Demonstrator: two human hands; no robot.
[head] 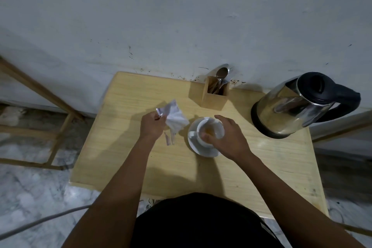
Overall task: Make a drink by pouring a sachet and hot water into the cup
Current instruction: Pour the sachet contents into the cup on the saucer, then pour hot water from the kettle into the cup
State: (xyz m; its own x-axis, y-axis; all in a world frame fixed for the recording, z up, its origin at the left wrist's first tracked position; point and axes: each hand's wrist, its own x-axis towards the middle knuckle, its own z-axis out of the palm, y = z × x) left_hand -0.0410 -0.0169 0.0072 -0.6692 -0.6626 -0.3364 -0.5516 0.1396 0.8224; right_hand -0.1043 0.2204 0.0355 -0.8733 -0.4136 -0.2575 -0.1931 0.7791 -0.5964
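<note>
A white cup point(209, 130) stands on a white saucer point(194, 145) in the middle of the wooden table, with brownish powder or liquid inside. My right hand point(227, 137) wraps around the cup's right side, thumb at its near rim. My left hand point(152, 127) holds a crumpled white sachet point(175, 117) up, just left of the cup. Small torn strips point(169, 139) lie on the table under that hand. A steel kettle point(298, 104) with a black lid and handle stands at the right.
A wooden holder with spoons point(216, 92) stands at the back by the grey wall. The small wooden table point(181, 171) ends close to my body. A wooden frame point(50, 119) stands on the marble floor to the left.
</note>
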